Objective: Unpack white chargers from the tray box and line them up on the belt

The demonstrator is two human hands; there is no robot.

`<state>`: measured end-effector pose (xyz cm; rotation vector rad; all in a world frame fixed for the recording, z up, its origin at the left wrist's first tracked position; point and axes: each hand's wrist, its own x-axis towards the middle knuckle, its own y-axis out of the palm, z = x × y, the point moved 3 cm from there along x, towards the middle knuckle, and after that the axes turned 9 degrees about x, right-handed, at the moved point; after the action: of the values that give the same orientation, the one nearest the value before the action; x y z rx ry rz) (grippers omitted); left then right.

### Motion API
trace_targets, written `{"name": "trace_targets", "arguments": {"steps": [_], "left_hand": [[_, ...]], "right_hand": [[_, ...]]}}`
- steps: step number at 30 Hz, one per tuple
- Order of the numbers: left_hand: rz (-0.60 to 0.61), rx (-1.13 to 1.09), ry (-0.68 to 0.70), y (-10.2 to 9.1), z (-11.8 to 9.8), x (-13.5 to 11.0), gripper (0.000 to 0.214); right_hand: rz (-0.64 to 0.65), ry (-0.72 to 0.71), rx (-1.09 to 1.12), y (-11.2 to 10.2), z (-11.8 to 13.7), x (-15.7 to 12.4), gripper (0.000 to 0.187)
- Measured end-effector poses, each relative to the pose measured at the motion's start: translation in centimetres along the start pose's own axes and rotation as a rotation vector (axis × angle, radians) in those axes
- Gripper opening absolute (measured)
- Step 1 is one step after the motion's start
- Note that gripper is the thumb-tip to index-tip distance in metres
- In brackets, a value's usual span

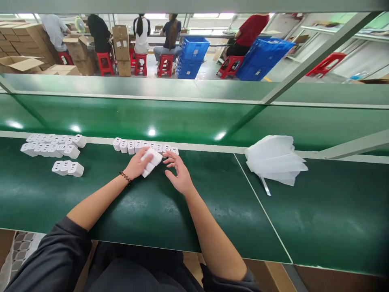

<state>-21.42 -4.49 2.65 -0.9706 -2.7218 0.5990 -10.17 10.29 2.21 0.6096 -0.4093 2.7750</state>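
Several white charger blocks are gripped together in my left hand, its thumb lying across them. My right hand is just to their right, fingers apart and curved, holding nothing. Behind both hands runs a row of white chargers along the pale strip of the green bench, partly hidden by my left hand. Farther left, more white chargers stand grouped in rows, and a short row of 3 chargers sits nearer to me. Dark slots show on their end faces.
A stack of white translucent sheets or bags lies on the right of the green bench, a thin metallic strip poking out beneath. A slanted metal post crosses the right side. Beyond, people sit near blue crates and cardboard boxes.
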Motion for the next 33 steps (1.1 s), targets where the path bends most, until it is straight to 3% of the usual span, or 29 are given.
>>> {"name": "trace_targets", "arguments": {"steps": [3,6,11,13,15,17,19,21,23,27,33], "left_hand": [[0.019,-0.42,-0.224,0.4,-0.5,-1.9,0.078],[0.086,-0.858,-0.442,1.6,-0.8,-3.8,0.07],[0.159,-0.961,-0.466,3.0,-0.4,-5.0,0.063],[0.173,-0.868,-0.426,3.1,0.2,-4.8,0.063],[0.076,-0.638,-0.345,2.2,0.8,-4.5,0.058],[-0.107,-0.296,-0.17,0.3,0.5,-4.6,0.051],[-0.198,0.087,0.089,-1.4,-0.9,-5.4,0.042],[-0.125,0.443,0.33,-2.3,-2.6,-6.7,0.032],[0.018,0.708,0.44,-2.4,-3.6,-7.9,0.031],[0.187,0.892,0.348,-1.7,-3.4,-8.7,0.041],[0.233,0.925,0.168,-1.3,-2.0,-7.2,0.041]], "right_hand": [[-0.051,-0.126,-0.043,0.7,3.0,-0.5,0.044],[-0.004,-0.209,-0.16,2.0,4.9,-1.1,0.042],[0.061,-0.198,-0.273,3.1,5.0,-1.7,0.035],[0.08,-0.17,-0.31,3.1,4.7,-1.8,0.031],[0.106,-0.143,-0.345,2.9,4.5,-1.8,0.029],[0.147,-0.117,-0.389,2.7,4.5,-1.7,0.027],[0.194,-0.095,-0.426,2.6,4.5,-1.8,0.028],[0.24,-0.068,-0.442,2.7,4.5,-1.9,0.028],[0.281,-0.033,-0.449,3.0,4.3,-2.1,0.028],[0.372,0.045,-0.46,3.9,3.8,-2.7,0.03],[0.417,0.129,-0.216,3.5,3.1,-2.1,0.041]]}}
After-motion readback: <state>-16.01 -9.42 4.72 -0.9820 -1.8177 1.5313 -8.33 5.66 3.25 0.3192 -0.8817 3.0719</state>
